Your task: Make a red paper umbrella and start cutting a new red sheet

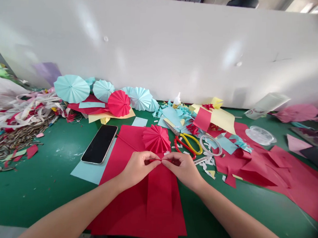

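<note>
My left hand [143,168] and my right hand [181,168] meet over the middle of the table, fingertips nearly touching. Both pinch the folded top edge of a red paper strip [159,193], which hangs down toward me. Beneath it lie large red paper sheets [119,209]. Just beyond my fingertips a pleated red paper rosette [156,138] rests on the sheets. A black-screened phone [99,144] lies to the left on a light blue sheet [85,172].
Scissors with yellow and red handles [191,142] and a tape roll [211,145] lie right of the rosette. Pleated blue fans [72,88] line the white partition [162,48]. Red scraps [265,170] spread right; ribbons and metal pieces [22,136] pile left on the green table [51,195].
</note>
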`<state>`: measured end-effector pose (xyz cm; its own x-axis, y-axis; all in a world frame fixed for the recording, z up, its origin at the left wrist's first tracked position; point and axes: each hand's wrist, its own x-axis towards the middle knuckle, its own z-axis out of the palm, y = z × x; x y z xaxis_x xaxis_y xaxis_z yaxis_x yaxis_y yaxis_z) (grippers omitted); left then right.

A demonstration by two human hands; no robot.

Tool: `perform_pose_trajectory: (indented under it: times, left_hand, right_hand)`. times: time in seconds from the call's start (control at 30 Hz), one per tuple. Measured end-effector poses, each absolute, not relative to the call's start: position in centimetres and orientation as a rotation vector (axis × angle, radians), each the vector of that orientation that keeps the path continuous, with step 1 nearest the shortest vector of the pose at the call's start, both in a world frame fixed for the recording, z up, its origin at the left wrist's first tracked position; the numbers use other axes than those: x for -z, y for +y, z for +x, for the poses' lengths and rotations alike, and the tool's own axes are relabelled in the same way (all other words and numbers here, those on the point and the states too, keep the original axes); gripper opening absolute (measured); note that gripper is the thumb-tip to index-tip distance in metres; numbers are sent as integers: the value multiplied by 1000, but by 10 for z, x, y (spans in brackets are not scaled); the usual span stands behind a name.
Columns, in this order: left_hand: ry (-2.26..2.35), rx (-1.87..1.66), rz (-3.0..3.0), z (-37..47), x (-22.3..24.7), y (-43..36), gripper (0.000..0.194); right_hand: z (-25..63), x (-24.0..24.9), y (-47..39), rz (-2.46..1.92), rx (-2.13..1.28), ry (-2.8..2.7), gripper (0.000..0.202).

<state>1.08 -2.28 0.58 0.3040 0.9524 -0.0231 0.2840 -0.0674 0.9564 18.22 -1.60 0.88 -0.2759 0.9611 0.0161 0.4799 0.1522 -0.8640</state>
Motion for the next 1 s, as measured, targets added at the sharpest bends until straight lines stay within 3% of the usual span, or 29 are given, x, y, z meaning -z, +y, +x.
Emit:
perform_pose_trajectory:
  times: [0.8,1.0]
  left_hand:
    - [1154,-945,1207,9,-10,-20,29]
    - [1151,-832,1432,10,-8,-22,27]
  right_hand:
    - [190,-11,-11,-1453,-1126,-1677,23]
    - [187,-10,-13,-1405,-1087,-1740,17]
